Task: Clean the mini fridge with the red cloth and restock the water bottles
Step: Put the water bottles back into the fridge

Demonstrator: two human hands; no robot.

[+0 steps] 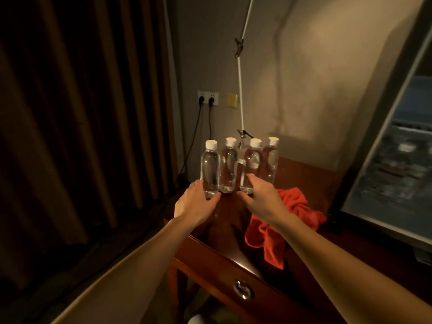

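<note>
Two bare forearms reach forward from the bottom of the view over the near edge of a dark wooden desk (224, 258), whose front carries a drawer with a round metal pull (242, 289). At the far side of the desk four clear water bottles with white caps stand upright in a close row: the leftmost bottle (210, 169), the second bottle (228, 168), the third bottle (252, 168) and the fourth bottle (270, 161). On the leftmost bottle the left hand (195, 203) has its grip at the base, thumb curled in front of the bottom. Near the foot of the third bottle the right hand (261, 197) has a narrow grip, fingers curled toward it; whether it truly holds the bottle cannot be told. Just right of the right wrist a crumpled red cloth (278, 228) lies on the desk and hangs over its front edge. At the right edge stands the mini fridge (397, 146) with its glass front showing blurred shelves. Behind the bottles a white cord (240, 90) hangs down the wall, beside a wall socket (208, 98) with two black plugs. Dark curtains (81, 113) fill the left side.
</note>
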